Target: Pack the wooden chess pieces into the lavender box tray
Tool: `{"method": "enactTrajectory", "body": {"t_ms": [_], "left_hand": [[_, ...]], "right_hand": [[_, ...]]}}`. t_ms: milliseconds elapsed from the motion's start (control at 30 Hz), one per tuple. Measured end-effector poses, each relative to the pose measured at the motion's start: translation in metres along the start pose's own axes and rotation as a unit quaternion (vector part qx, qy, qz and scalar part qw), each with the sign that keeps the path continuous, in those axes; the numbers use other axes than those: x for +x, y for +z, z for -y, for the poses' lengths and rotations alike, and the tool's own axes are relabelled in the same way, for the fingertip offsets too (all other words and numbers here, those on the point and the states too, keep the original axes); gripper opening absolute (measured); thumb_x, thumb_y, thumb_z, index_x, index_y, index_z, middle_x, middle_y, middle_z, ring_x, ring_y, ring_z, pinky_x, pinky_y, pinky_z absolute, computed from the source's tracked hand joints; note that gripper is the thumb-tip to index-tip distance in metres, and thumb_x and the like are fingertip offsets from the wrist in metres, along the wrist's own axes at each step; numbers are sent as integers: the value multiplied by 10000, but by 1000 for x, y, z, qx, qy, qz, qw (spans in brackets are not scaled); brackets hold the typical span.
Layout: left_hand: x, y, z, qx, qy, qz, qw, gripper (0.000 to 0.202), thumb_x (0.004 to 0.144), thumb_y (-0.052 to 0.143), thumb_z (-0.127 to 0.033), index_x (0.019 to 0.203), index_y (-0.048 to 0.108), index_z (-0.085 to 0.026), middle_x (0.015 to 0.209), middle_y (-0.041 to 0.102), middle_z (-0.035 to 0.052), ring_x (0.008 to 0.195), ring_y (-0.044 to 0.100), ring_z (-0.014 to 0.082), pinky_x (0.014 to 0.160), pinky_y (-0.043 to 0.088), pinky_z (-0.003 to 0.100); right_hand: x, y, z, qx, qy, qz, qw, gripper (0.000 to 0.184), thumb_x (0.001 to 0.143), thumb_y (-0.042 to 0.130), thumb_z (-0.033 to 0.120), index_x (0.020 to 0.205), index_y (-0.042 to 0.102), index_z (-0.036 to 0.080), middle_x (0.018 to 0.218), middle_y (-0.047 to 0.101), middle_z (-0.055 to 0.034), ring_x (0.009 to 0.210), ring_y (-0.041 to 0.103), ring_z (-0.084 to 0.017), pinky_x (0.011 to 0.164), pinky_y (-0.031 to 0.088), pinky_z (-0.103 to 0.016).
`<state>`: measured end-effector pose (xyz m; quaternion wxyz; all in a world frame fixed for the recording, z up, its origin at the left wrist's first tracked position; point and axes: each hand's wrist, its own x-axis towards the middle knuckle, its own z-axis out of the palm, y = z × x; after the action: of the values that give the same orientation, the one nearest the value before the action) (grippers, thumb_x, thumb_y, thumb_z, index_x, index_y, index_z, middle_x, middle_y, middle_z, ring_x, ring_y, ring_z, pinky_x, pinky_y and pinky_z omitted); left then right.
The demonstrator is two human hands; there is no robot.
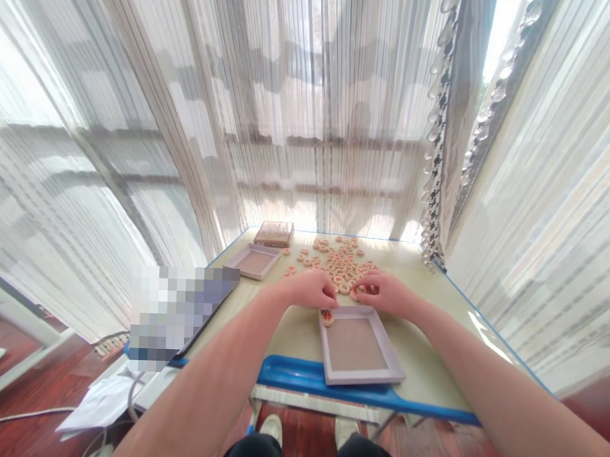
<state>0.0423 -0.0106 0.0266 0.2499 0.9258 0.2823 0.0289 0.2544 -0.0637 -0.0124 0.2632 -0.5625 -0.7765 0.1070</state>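
Observation:
Several round wooden game pieces (pixel 340 258) with red and dark marks lie scattered on a pale table (pixel 431 339). My left hand (pixel 313 289) rests at the near edge of the pile, fingers curled down over pieces. My right hand (pixel 383 291) is beside it, fingers pinched on a piece (pixel 356 295). Just in front of both hands lies a shallow grey-rimmed box tray (pixel 358 376). One red-marked piece (pixel 327 317) sits in its far left corner.
A second shallow tray (pixel 254 261) and a brown patterned box (pixel 274 233) lie at the table's far left. The table has a blue rim (pixel 300 375). Sheer curtains surround it. A blurred dark object (pixel 182 307) sits at the left edge, papers (pixel 99 401) on the floor below.

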Motion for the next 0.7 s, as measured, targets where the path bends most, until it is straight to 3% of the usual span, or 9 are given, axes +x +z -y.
{"method": "enactTrajectory", "body": {"t_ms": [200,300,467,700], "left_hand": [[2,-1,0,24,28,0,999,198,701,541,-279,690,701,-164,575,583,-33,549,462,72,513,326,173],[3,-1,4,54,44,-27,997,215,727,516,-282,669,692,-173,567,575,-31,542,461,75,526,325,183],[5,1,10,114,12,-84,990,250,734,502,-320,634,683,-180,607,614,-8,566,494,92,514,311,200],[-2,-7,2,82,1,-86,993,200,674,546,-283,776,701,-205,732,666,-15,649,544,103,597,379,182]], "right_hand": [[0,-1,0,-5,0,-1,1000,204,712,603,361,802,691,200,715,594,-13,642,501,-130,612,408,-261],[1,-2,-2,-14,-3,-6,1000,180,726,590,352,772,687,207,702,587,-10,671,514,-137,636,412,-263],[2,-6,-9,-41,12,-7,999,181,734,571,356,762,683,215,674,579,-6,670,514,-141,639,406,-266],[3,-8,-16,-71,43,-11,996,249,726,570,411,802,686,204,703,581,-13,647,511,-137,603,387,-257]]}}
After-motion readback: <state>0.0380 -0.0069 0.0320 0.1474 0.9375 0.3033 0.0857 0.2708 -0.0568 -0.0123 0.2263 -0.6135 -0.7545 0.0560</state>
